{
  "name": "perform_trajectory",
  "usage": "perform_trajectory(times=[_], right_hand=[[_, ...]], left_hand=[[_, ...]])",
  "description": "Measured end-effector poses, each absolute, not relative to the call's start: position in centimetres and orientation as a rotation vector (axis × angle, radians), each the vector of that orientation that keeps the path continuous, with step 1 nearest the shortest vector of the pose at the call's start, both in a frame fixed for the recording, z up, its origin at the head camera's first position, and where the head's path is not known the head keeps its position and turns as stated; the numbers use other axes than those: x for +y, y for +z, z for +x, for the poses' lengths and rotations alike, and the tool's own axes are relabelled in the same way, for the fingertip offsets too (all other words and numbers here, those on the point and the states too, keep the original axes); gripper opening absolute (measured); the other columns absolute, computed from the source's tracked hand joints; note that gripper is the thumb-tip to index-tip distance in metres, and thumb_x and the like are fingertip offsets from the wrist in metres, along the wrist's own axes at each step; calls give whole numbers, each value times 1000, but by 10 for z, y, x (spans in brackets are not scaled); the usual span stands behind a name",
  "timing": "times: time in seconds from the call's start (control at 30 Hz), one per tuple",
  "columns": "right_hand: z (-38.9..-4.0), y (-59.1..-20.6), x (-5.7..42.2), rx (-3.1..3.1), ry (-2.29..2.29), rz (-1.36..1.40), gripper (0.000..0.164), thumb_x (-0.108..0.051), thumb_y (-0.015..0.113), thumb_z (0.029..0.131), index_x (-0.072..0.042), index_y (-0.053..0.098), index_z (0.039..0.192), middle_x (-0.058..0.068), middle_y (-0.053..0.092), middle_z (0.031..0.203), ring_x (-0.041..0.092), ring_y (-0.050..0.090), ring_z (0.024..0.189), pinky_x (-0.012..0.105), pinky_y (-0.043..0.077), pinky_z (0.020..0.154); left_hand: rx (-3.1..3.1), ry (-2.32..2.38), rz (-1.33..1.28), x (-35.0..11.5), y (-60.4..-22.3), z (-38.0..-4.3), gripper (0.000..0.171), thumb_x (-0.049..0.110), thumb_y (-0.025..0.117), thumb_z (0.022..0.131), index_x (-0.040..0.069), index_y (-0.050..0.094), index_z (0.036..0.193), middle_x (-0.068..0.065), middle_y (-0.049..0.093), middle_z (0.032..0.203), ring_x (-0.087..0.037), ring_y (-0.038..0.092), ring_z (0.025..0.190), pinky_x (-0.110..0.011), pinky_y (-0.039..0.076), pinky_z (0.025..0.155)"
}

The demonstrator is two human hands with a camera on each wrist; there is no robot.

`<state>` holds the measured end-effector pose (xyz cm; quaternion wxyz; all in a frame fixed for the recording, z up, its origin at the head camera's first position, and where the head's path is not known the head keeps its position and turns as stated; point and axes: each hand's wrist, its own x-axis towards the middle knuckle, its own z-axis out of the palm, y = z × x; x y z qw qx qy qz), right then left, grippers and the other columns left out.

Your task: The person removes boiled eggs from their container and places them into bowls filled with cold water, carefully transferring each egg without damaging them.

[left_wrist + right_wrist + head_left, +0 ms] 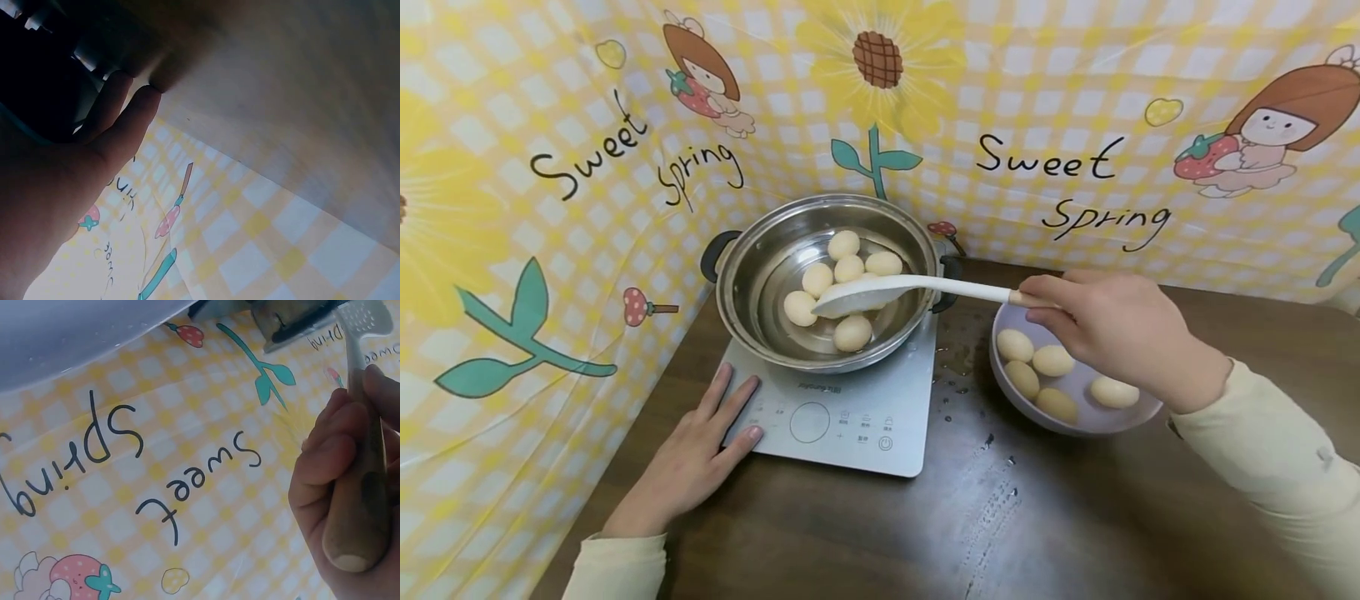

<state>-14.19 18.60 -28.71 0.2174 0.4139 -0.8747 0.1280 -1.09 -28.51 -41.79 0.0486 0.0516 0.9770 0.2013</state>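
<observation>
While six eggs (848, 268) sit in the pot (752, 275), five eggs (1052, 361) fill the bowl (1101, 421).

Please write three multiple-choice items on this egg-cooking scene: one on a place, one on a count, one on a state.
1. Where does the left hand rest?
A. on the cooker's front left corner
B. in the bowl
C. on the pot handle

2. How many eggs lie in the bowl?
A. two
B. five
C. nine

3. How does the right hand stand?
A. flat on the table
B. gripping the spoon
C. holding an egg

Answers: 1 A, its straight fingers lie on the cooker. 2 B, five eggs show in the bowl. 3 B, its fingers curl round the handle of the spoon, whose head is over the pot.
</observation>
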Motion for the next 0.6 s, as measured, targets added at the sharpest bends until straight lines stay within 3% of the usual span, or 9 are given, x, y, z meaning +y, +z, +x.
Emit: perform_trajectory(times=[0.6], right_hand=[[-138, -285, 185, -2527, 411, 1206, 29, -16, 79, 88, -20, 73, 115, -14, 67, 86, 4, 40, 52, 31, 37, 48]], left_hand=[[2982, 611, 157, -286, -419, -10, 67, 50, 49, 105, 28, 24, 163, -8, -2, 169, -61, 35, 131, -76, 33, 92]])
